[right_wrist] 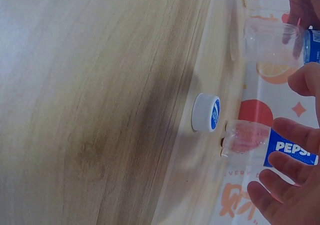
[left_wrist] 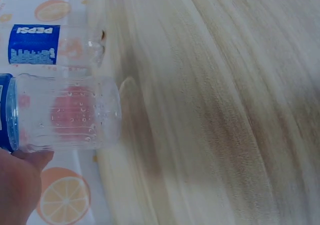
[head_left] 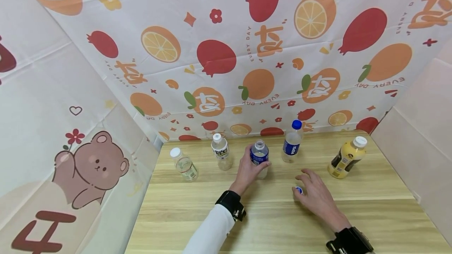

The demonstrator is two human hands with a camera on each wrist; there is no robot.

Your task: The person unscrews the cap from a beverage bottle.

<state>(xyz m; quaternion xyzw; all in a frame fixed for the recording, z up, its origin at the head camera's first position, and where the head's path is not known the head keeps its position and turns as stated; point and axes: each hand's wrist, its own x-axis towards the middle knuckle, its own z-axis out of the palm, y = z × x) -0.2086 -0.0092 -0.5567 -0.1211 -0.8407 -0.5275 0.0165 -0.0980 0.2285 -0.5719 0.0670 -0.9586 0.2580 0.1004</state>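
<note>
My left hand (head_left: 246, 171) grips a clear plastic bottle (head_left: 260, 147) with a blue label around its upper half. The neck of that bottle is uncapped. In the left wrist view, droplets dot the lower wall of the bottle (left_wrist: 75, 112), its base near the tabletop. A white bottle cap (right_wrist: 205, 112) with a blue printed top lies on the table, also in the head view. Over it hovers my right hand (head_left: 318, 197), fingers spread and apart from the cap. The right wrist view shows these fingers (right_wrist: 295, 135) holding nothing.
A blue-capped Pepsi bottle (head_left: 292, 144) stands behind, right of the held bottle. Two white-capped clear bottles, one nearer (head_left: 221, 154) and one farther left (head_left: 185, 166), stand on the wooden table (head_left: 183, 218). A yellow bottle (head_left: 346, 159) is at the right. Printed cloth (head_left: 226, 101) hangs behind.
</note>
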